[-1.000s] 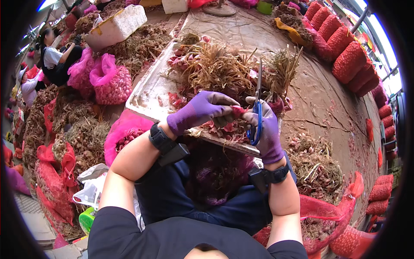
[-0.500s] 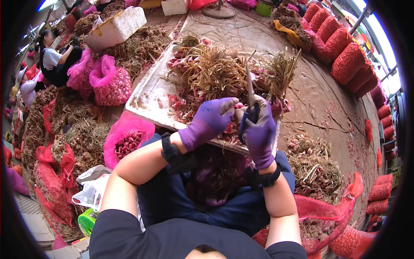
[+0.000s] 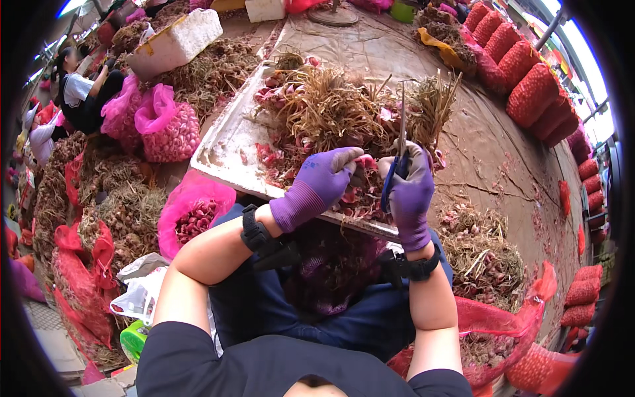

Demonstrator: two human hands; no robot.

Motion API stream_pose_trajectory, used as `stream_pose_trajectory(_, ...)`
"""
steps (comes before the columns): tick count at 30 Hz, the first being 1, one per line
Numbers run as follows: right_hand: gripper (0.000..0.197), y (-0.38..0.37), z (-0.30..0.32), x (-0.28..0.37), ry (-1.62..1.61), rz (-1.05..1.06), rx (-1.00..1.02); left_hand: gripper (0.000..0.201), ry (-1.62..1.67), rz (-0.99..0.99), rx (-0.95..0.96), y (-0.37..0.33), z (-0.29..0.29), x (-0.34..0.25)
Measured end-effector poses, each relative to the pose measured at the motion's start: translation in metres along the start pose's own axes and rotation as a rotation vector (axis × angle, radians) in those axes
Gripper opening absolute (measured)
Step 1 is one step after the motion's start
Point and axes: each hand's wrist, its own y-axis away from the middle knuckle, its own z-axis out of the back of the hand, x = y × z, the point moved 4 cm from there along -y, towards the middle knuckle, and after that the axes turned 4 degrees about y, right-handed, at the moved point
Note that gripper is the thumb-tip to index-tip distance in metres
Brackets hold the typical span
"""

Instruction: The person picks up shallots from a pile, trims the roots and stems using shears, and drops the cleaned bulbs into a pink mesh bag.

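A pair of blue-handled metal scissors [image 3: 401, 141] is upheld over a white, shallow rectangular tray [image 3: 225, 149] by the right hand [image 3: 410, 195], gloved in purple with greyish fingertips. Those fingers are wrapped closely around the handles, one blue loop showing at the palm's nine o'clock side. The blades look nearly together; their long axis runs almost straight toward twelve o'clock, clear of the fingers. At eight o'clock from the blades, the matching-gloved left hand [image 3: 321, 182] has narrowed, curled fingers aimed toward two o'clock; something reddish-pink shows at their tips, though whether it is gripped I cannot tell. A tangled heap of straw-coloured stems and reddish bulbs [image 3: 331, 109] lies toward ten o'clock from the scissors. A bright-pink mesh bag [image 3: 170, 221] sits between eight and nine o'clock from the left hand.
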Motion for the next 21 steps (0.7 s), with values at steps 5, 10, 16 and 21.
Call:
stream_pose_trajectory(5,0.035,0.007,-0.014,-0.004,0.148,-0.028,0.069,0.035,-0.209,-0.162,-0.058,0.008,-0.006,-0.006)
stream_pose_trajectory(10,0.034,0.004,-0.015,0.002,0.267,0.061,0.087,0.035,-0.377,-0.165,0.000,0.009,-0.008,-0.016)
stream_pose_trajectory(16,0.035,-0.016,0.012,0.002,0.423,-0.070,-0.079,0.038,0.310,0.244,0.068,0.004,0.000,-0.009)
stream_pose_trajectory(21,0.031,-0.021,0.014,-0.028,-0.128,-0.215,0.082,0.034,0.362,0.342,0.100,0.005,0.002,-0.007)
